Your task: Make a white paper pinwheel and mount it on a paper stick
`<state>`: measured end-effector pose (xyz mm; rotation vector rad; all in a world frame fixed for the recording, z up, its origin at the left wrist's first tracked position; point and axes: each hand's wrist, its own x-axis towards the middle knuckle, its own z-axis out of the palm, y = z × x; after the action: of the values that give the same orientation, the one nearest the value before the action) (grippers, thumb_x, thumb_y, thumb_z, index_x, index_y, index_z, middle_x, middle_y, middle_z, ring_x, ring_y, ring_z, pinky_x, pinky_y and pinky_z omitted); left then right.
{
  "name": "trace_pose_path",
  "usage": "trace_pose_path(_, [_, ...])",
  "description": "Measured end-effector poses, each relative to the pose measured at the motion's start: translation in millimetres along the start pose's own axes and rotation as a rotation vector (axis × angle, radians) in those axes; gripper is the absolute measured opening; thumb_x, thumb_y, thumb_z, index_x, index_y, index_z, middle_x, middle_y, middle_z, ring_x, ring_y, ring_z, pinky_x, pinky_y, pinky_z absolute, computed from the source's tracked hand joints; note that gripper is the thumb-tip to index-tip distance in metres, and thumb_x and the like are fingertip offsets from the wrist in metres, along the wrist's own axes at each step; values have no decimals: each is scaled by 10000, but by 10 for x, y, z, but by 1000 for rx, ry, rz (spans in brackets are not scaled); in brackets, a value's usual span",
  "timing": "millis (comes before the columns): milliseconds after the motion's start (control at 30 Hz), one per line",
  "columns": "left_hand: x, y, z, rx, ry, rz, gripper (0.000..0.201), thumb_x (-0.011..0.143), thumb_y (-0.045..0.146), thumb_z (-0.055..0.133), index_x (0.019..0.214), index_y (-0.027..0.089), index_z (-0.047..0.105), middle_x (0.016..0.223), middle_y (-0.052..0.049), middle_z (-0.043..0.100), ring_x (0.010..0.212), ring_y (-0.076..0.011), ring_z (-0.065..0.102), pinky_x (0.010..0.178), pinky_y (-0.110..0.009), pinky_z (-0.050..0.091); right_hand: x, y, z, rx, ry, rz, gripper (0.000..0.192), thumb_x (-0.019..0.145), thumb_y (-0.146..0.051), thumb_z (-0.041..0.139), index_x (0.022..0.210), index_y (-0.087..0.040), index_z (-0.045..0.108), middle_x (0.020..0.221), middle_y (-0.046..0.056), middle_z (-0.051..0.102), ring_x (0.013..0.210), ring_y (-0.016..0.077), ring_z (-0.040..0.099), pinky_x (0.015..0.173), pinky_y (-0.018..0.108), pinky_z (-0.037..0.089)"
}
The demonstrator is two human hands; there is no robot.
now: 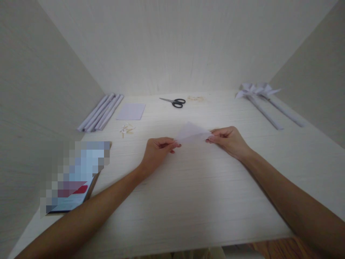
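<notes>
Nearest, across the front edge of the table (188, 201), two bare forearms. Beyond them, held just above the tabletop near its middle, the paper (192, 133): pale, thin, seemingly folded to a triangle.

Pinched at its left corner by the left hand (157, 149), thumb and fingertips closed on it, remaining fingers curled under. Pinched at its right corner by the right hand (229, 140) in much the same way, closed on the paper and on nothing else.

Risks, by judgement only: prone to tear or crease if pulled taut between two such small pinches. Easy to lose from one side, with so little of each corner gripped; would then droop from the other hand. Impossible to tell whether the edges line up, so liable to set crooked if pressed flat askew.

Left of the hands and well apart, a scatter of sticks (126, 129), light enough to be swept away by a careless wrist. Behind those, a flat sheet (131, 111) and a row of tubes (101, 112) by the left wall. At the back, scissors (175, 102), blades shut. Far right, pinwheels (258, 90) on long stems. Near left, just beside the left forearm, a tablet (75, 176), open to a knock from that elbow.
</notes>
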<state>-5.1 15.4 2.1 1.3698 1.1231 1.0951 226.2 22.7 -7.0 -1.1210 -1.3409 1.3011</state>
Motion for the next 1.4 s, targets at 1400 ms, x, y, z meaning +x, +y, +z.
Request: trace_pose_path(1400, [-211,-1,244,40,-205,-126,159,602,229,640,551,150,511,545,-4,596,522,-110,566,522,-226,444,-192,-16,623,376,60,19,290,577,-321,701,823,-182,637,769,27,674,682,131,591,647,280,465])
